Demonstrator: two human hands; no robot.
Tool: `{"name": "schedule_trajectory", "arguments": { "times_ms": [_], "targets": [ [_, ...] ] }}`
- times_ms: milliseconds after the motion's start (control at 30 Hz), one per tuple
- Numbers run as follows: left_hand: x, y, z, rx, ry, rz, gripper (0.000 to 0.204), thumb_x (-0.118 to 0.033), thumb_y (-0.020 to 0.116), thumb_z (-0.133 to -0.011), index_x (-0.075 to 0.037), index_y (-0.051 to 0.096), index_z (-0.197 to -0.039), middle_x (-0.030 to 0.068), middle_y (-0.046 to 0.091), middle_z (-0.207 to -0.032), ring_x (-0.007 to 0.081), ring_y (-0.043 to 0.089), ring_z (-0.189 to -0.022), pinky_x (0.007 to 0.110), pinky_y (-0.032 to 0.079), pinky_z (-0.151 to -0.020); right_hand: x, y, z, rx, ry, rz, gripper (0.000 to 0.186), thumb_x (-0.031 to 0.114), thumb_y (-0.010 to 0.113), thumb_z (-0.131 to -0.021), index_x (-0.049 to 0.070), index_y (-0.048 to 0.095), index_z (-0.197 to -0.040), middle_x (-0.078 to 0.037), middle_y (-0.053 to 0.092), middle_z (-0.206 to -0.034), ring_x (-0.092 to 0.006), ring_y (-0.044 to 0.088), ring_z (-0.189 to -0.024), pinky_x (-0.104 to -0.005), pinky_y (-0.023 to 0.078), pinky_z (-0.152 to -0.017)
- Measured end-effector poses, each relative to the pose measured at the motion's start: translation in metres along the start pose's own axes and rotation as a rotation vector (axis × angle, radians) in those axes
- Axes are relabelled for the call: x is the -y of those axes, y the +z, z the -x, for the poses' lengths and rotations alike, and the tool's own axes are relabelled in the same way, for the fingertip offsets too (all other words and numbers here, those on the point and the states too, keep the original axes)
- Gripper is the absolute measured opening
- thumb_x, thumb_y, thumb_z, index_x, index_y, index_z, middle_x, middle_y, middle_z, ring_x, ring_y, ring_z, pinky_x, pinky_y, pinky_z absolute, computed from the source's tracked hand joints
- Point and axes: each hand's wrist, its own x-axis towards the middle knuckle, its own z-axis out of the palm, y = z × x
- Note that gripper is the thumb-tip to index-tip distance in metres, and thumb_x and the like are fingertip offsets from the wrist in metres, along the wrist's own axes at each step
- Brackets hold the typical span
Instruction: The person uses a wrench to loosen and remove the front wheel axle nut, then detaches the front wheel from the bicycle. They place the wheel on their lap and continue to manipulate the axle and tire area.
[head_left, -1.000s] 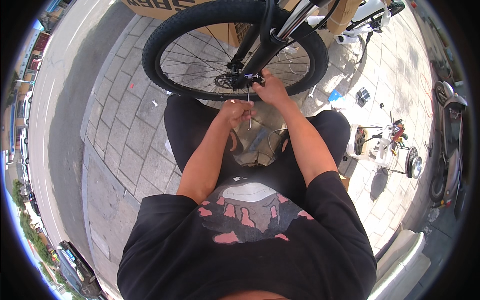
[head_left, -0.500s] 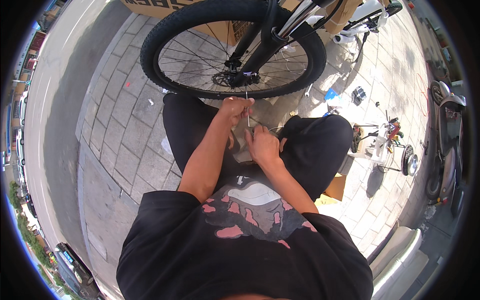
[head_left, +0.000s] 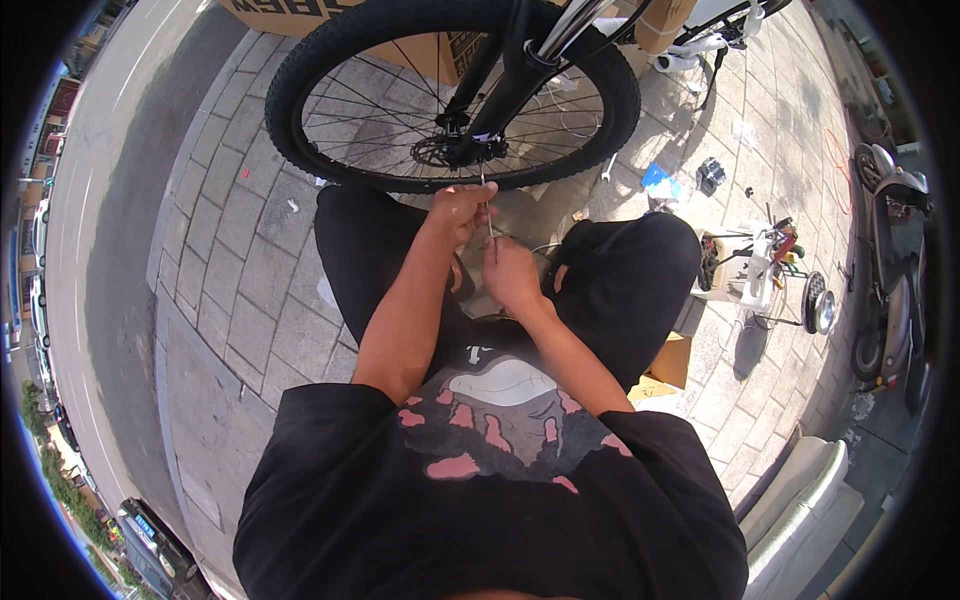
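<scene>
A bicycle's front wheel [head_left: 330,172] with a black knobbly tyre fills the upper middle, held in a black fork [head_left: 500,92]. A disc rotor [head_left: 436,151] shows at its hub. My right hand [head_left: 513,274] is closed round the near end of a slim metal rod-like tool [head_left: 491,225]; its handle end is hidden in my fist. Farther along, my left hand [head_left: 460,212] pinches the same shaft between thumb and fingers. The tool's far end points up at the hub and fork end; whether it touches a bolt there I cannot tell.
Cardboard boxes [head_left: 290,18] stand behind the wheel. To the right lie a wrench [head_left: 608,168], a blue packet [head_left: 658,182] and a small black part [head_left: 711,175]. A white bin of tools [head_left: 735,270] stands beyond my right knee. A scooter [head_left: 880,270] is parked at far right.
The view has shifted slightly, so the wheel sits a little farther left and up. My right hand's fingers have wrapped further round the tool's near end; my left hand keeps its pinch.
</scene>
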Motion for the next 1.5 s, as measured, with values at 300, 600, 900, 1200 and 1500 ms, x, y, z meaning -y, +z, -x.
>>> {"name": "schedule_trajectory", "arguments": {
  "times_ms": [300, 600, 900, 1200, 1500],
  "targets": [
    [-0.012, -0.012, 0.03, 0.095, 0.015, -0.184, 0.019, -0.017, 0.067, -0.101, -0.002, 0.07, -0.113, 0.0074, 0.073, -0.101, 0.018, 0.071, -0.083, 0.029, 0.054, -0.066, 0.006, 0.016, 0.0, 0.304, 0.548, -1.298, 0.029, 0.035, 0.05, -0.107, 0.009, 0.06, -0.107, -0.001, 0.059, -0.078, -0.0169, 0.058, -0.062, -0.0356, 0.045, -0.058],
    [-0.003, -0.005, 0.017, 0.121, 0.017, -0.132, 0.022, -0.017, 0.072, -0.098, -0.002, 0.069, -0.114, 0.0068, 0.074, -0.103, 0.0177, 0.073, -0.083, 0.027, 0.055, -0.066, -0.056, 0.033, -0.02, 0.345, 0.506, -1.478, 0.047, 0.047, 0.053, -0.105, 0.003, 0.064, -0.095, -0.005, 0.065, -0.077, -0.0184, 0.066, -0.067, -0.0392, 0.052, -0.06],
    [0.003, -0.003, 0.011, 0.062, 0.052, -0.153, 0.02, -0.017, 0.072, -0.098, -0.001, 0.07, -0.11, 0.0072, 0.074, -0.099, 0.016, 0.071, -0.08, 0.027, 0.055, -0.066, -0.004, 0.01, 0.009, -0.243, -0.089, 0.351, 0.042, 0.038, 0.052, -0.105, -0.002, 0.063, -0.097, -0.028, 0.072, -0.091, -0.0459, 0.072, -0.085, -0.0562, 0.054, -0.073],
    [-0.004, -0.01, 0.018, 0.109, 0.067, -0.112, 0.02, -0.014, 0.065, -0.102, 0.001, 0.068, -0.115, 0.0089, 0.073, -0.101, 0.0171, 0.071, -0.085, 0.028, 0.058, -0.072, -0.035, 0.032, -0.017, 0.255, 0.386, -1.26, 0.037, 0.04, 0.05, -0.107, 0.006, 0.063, -0.096, -0.006, 0.062, -0.075, -0.0215, 0.064, -0.068, -0.043, 0.05, -0.063],
    [0.0, -0.003, 0.012, 0.041, 0.128, -0.123, 0.014, -0.012, 0.068, -0.1, 0.0, 0.07, -0.107, 0.0068, 0.073, -0.094, 0.0159, 0.07, -0.079, 0.027, 0.057, -0.068, -0.059, 0.032, -0.015, 0.118, 0.263, -1.08, 0.046, 0.045, 0.051, -0.106, 0.002, 0.063, -0.097, -0.01, 0.063, -0.075, -0.0259, 0.06, -0.062, -0.0435, 0.046, -0.059]
  ]
}}
